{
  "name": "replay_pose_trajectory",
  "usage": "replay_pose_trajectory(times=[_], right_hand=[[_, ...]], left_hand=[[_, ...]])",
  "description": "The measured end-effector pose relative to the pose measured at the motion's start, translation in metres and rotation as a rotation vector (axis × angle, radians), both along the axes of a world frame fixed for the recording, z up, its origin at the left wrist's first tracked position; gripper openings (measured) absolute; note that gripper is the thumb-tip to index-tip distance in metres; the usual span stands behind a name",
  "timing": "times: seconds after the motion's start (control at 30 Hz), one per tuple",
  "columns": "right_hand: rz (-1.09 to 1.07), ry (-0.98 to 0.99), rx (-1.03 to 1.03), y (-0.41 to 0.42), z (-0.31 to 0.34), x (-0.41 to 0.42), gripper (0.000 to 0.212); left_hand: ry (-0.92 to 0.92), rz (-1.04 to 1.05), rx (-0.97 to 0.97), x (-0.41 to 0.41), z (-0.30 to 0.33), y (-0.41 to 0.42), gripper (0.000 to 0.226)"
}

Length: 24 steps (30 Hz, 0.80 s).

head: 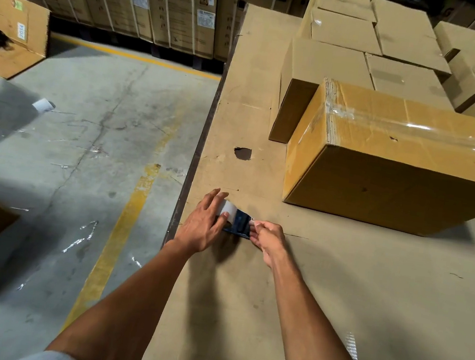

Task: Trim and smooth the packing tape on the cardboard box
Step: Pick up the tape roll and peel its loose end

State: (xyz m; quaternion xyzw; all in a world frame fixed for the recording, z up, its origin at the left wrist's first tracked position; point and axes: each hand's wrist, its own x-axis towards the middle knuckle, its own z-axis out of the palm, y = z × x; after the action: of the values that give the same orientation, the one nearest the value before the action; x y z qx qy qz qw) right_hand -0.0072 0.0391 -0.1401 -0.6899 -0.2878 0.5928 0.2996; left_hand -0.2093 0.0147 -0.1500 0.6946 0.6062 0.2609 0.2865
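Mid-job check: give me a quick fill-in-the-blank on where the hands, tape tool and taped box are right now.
1. Both hands, left hand and right hand, are on the ____.
2. The tape dispenser rests on the cardboard-covered ____.
3. The taped box lies ____ from both hands.
4. The clear tape runs across the box's ____ face.

Missing words: tape dispenser; table; apart; top

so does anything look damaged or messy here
Yes. The cardboard sheet covering the table has a torn hole left of the taped box. The tape on that box is wrinkled at both ends. Tape scraps litter the floor.
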Motion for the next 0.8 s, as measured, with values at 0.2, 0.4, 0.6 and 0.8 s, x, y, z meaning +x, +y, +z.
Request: replay_pose_trajectory(times=[0.2,0.4,0.6,0.8], right_hand=[[0.050,0.004,0.006,0.000,-0.007,0.007,0.035],[0.071,-0.223,0.036,0.005,-0.025,0.008,0.023],[0.101,-0.482,0.016,-0.006,0.001,0.004,0.022],[0.047,-0.382,-0.001,0.021,-0.089,0.020,0.015]], left_hand=[[0.018,-0.015,0.007,0.001,-0.001,0.000,0.048],[0.013,-0.015,0.005,0.001,0.001,0.001,0.047],[0.051,0.004,0.004,0.002,0.003,-0.001,0.054],[0.174,-0.010,0.048,0.016,0.005,-0.001,0.060]])
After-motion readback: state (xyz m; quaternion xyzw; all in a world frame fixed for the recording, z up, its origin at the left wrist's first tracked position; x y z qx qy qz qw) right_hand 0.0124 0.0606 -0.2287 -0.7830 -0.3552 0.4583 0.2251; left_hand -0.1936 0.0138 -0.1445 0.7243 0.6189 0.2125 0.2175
